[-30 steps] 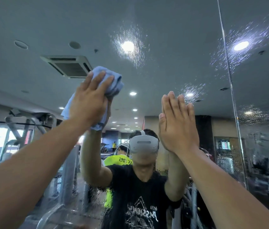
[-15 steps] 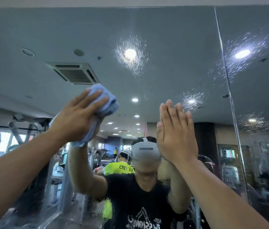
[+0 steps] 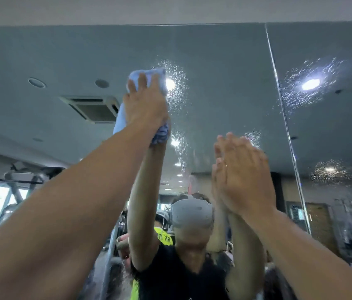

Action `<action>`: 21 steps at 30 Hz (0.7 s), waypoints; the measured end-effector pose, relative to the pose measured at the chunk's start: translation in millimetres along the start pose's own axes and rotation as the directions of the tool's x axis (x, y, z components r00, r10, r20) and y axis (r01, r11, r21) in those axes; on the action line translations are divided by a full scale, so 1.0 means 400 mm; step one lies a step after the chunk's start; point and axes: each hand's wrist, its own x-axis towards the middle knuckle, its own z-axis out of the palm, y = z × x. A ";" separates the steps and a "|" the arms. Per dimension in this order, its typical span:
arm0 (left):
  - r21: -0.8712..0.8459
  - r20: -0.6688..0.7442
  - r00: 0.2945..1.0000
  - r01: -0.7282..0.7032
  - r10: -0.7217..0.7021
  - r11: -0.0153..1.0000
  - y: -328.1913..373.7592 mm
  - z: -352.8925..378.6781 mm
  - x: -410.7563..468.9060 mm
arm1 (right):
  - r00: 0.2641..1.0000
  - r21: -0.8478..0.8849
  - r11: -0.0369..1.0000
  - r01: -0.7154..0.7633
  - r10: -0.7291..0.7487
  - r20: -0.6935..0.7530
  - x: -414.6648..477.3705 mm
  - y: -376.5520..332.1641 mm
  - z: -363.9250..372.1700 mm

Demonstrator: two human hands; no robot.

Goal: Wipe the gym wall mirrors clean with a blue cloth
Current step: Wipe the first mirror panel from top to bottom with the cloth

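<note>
Blue cloth (image 3: pixel 145 72) rose nearer the mirror (image 3: pixel 214 61) top.

Bare mirror (image 3: pixel 62 57) lies open left of my left hand (image 3: pixel 145 108) gripping the blue cloth (image 3: pixel 143 73), while my right hand (image 3: pixel 244 178), flat on the glass, blocks the lower right.

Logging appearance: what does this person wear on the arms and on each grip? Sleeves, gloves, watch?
The left forearm and right forearm are bare to the frame edge: no sleeve, watch or band. The left grip and right grip wear no gloves. The mirror reflects a black short-sleeved T-shirt. A glint on one reflected finger may be a ring; too small to tell.
</note>
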 end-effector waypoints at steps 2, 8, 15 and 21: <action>-0.002 0.004 0.994 -0.107 0.107 0.994 0.072 0.019 0.001 | 0.998 0.004 0.998 -0.068 0.068 0.015 0.002 0.044 -0.009; -0.006 -0.027 0.964 -0.264 0.264 0.964 0.122 0.043 0.017 | 0.992 -0.050 0.992 -0.116 0.118 0.039 -0.023 0.142 -0.020; -0.009 0.000 0.616 -0.788 0.788 0.616 0.037 0.061 -0.179 | 0.984 0.012 0.988 -0.151 0.149 0.102 -0.045 0.145 -0.022; -0.055 0.034 0.300 -0.952 0.953 0.301 -0.082 0.057 -0.411 | 0.984 0.007 0.989 -0.146 0.144 0.107 -0.046 0.148 -0.026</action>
